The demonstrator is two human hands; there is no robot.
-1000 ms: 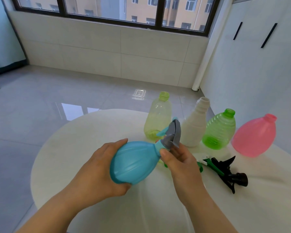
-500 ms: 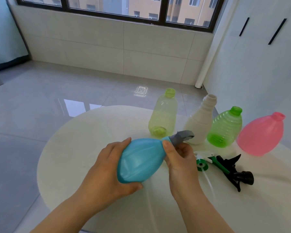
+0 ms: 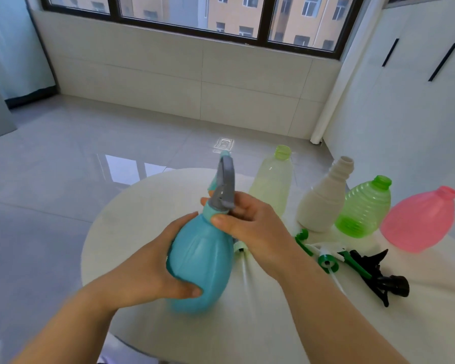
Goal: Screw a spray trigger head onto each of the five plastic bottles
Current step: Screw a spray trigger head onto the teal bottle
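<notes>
While the single head-worn view looks down at a round white table (image 3: 221, 337), a person works on a blue bottle (image 3: 202, 258) held above its near middle. The left hand (image 3: 153, 266) is wrapped round the bottle's fat body, thumb near, fingers behind. The right hand (image 3: 258, 227) pinches the pale teal collar (image 3: 213, 208) at the neck, thumb in front and fingers curled behind, just below a grey trigger head (image 3: 225, 185).

A moment earlier the bottle lay almost on its side, the grey head pointing right. It now stands close to upright, with the head pointing up and away. The head looks seated on the neck, so this is probably the last tightening of the first bottle, though how far the thread has gone cannot be seen.

To the far right four bottles stand in a row, all with open necks: a yellow-green bottle (image 3: 272, 185), a white bottle (image 3: 323, 203), a ribbed green bottle (image 3: 365, 208) and a pink bottle (image 3: 420, 219). Nearer, to the right of the hands, loose trigger heads lie in a heap, green-and-white ones (image 3: 326, 258) beside a black one (image 3: 378, 274). Four bottles appear to remain.
</notes>
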